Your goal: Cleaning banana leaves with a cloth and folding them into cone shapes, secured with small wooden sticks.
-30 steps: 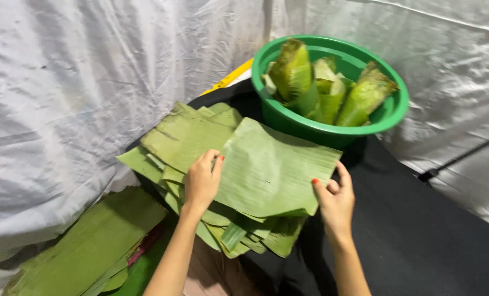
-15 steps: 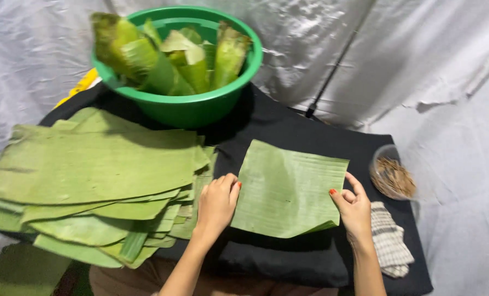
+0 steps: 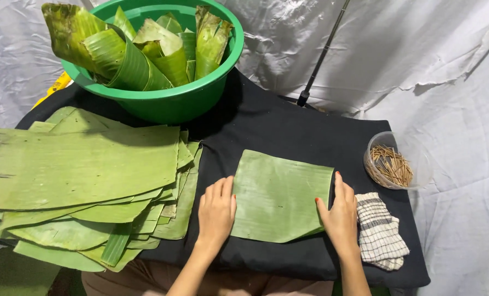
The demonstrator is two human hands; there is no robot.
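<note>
On the black-covered bench (image 3: 277, 126), backed by crumpled white sheeting (image 3: 420, 55), the largest item was a stack of flat banana leaves (image 3: 80, 181) at the left, fanned out with edges overhanging the near side; the top sheet was broad, pale green, with a few short tears. Behind it stood a round green plastic basin (image 3: 168, 101) holding rolled leaf cones (image 3: 140, 49), some browned at their tips, leaning upright against each other. A thin dark rod (image 3: 321, 55) rose at a slant from the bench behind the work area.

Single cut leaf piece (image 3: 280, 197): lay flat near the front middle of the bench, well apart from the basin, just right of the stack. Roughly rectangular, matte light green, fine parallel veins running across it, near edge uneven and tapering to a point.

Left hand (image 3: 217, 211): palm down, fingers extended, resting at the piece's left edge; grip open, nothing held. Right hand (image 3: 340, 214): at the right edge, thumb on top of the leaf, fingers past the edge; whether it pinched the leaf could not be told. Nails painted red-orange.

Right of that hand lay a folded checked cloth (image 3: 381, 230), white with dark lines. Beyond it, a small clear round tub (image 3: 420, 159) held short thin wooden sticks (image 3: 392, 164). No labels seen.
</note>
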